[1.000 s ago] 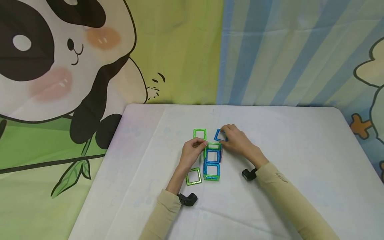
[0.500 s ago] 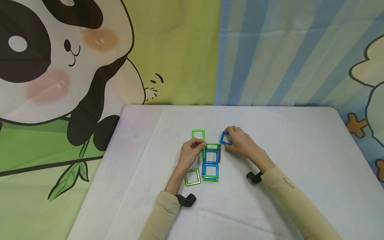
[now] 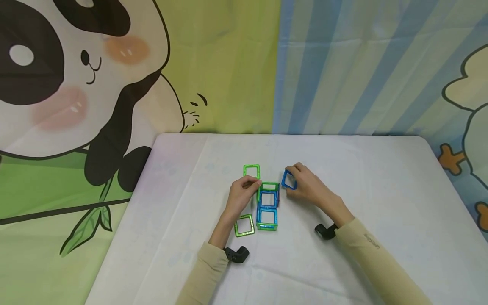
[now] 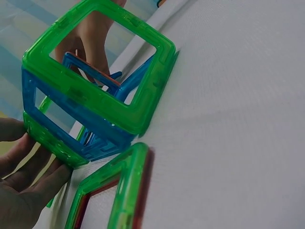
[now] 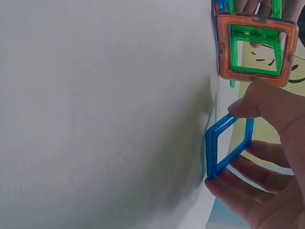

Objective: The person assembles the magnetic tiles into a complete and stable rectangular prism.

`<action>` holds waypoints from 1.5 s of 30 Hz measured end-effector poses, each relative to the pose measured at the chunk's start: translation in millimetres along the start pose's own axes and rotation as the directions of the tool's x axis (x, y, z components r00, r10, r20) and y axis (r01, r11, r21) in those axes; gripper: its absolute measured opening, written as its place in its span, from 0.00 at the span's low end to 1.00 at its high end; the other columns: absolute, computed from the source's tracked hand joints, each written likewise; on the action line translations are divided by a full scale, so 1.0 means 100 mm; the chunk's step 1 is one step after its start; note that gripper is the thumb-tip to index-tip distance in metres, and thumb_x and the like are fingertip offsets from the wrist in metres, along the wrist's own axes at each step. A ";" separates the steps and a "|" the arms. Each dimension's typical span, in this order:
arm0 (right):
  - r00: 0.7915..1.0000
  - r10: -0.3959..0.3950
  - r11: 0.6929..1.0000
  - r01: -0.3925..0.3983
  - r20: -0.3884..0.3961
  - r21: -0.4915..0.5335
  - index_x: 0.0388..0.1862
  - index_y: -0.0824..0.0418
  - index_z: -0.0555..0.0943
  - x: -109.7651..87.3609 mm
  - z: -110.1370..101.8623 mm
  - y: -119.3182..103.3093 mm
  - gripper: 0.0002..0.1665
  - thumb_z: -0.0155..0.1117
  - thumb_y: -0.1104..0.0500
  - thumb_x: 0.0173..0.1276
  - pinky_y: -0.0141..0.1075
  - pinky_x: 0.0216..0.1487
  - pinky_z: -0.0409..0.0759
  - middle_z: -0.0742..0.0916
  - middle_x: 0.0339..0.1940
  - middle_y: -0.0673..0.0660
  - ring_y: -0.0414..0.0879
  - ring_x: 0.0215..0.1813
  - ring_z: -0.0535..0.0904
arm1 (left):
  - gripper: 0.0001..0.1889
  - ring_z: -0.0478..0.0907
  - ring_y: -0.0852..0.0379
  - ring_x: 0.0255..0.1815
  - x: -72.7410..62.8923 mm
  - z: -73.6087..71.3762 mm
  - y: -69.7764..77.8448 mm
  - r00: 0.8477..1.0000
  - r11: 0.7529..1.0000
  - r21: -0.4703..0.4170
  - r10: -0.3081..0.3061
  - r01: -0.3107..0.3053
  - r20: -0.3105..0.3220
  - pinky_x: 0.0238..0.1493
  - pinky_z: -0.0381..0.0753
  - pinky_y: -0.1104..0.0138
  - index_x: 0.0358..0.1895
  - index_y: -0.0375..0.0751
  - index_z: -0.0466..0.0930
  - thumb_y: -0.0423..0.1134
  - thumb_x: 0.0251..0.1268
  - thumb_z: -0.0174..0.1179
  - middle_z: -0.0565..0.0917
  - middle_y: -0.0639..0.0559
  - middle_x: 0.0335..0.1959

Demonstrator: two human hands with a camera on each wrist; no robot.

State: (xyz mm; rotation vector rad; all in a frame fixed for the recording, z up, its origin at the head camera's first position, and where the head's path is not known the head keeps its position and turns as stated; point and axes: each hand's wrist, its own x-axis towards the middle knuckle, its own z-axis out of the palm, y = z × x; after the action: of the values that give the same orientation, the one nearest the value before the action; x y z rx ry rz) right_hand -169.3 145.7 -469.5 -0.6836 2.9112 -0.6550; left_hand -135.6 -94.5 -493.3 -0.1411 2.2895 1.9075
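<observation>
Blue and green magnetic tiles form an open-framed structure [image 3: 268, 207] on the table, between both hands. At its far left corner is my left hand [image 3: 239, 194]. In the left wrist view, its fingers [image 4: 40, 183] lie against a green side tile. To the right, my right hand [image 3: 309, 186] holds a blue square magnetic tile [image 5: 211, 148] by its edges, thumb on one side and fingers on the other. That tile is tilted and apart from the structure. An orange tile [image 5: 225, 47] stands upright on the structure's right side.
A loose green tile [image 3: 245, 234] lies left of the structure, by the left wrist. Another green tile [image 3: 252, 165] is beyond the left hand. The white-covered table [image 3: 362, 169] extends to a printed cloth backdrop [image 3: 228, 63].
My right hand has moved right and slightly nearer with the blue tile, away from the structure's far end, and the tile has turned. The left hand stays at the corner.
</observation>
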 end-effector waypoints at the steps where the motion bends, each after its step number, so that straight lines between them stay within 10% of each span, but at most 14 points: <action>1: 1.000 0.002 1.000 -0.002 -0.003 0.007 0.69 0.69 0.73 -0.01 0.00 0.00 0.40 0.76 0.56 0.61 0.53 0.59 0.83 0.80 0.59 0.68 0.58 0.55 0.78 | 0.13 0.84 0.56 0.51 0.00 0.00 0.00 1.000 1.000 0.001 -0.001 0.001 0.001 0.56 0.84 0.60 0.49 0.44 0.87 0.47 0.71 0.66 0.88 0.50 0.48; 45: 0.970 -0.141 0.921 0.202 -0.198 0.334 0.55 0.69 0.69 -0.54 0.13 -0.10 0.36 0.78 0.72 0.48 0.45 0.56 0.85 0.80 0.53 0.66 0.57 0.58 0.82 | 0.12 0.83 0.56 0.50 0.02 0.00 -0.01 1.000 1.000 -0.001 -0.003 0.003 -0.005 0.56 0.83 0.61 0.48 0.44 0.87 0.47 0.71 0.66 0.88 0.50 0.47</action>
State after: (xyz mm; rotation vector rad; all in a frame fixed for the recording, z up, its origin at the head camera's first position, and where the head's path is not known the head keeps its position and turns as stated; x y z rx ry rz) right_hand -115.0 156.7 -478.0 -0.8786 2.7801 -1.2775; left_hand -137.4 -94.5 -494.4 -0.1500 2.2901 1.9092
